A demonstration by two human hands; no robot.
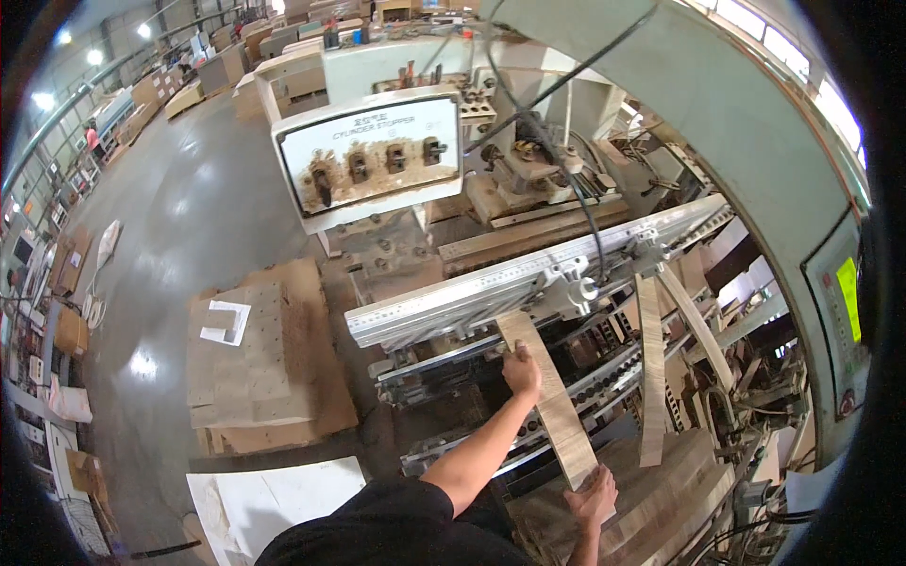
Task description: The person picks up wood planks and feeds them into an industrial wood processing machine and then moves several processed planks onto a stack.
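A long, narrow wood-grain board (555, 407) slopes across the machine in front of me, its far end against the metal fence rail (453, 286). My left hand (522, 371) is closed on the board's left edge, nearer its far end. At the near end, my right hand (593, 497) grips the board, fingers bent over it. A second wood-grain strip (651, 377) lies to the right, roughly alongside, touched by neither hand. Metal clamp blocks (570, 287) sit on the rail just beyond the boards.
A control panel (368, 156) with several switches stands beyond the rail. Stacked boards (651, 514) lie at the lower right. On the left floor is a cardboard-covered stack (250, 368), with a white sheet (278, 505) nearer me. A green machine arch (746, 104) curves overhead, with hanging cables.
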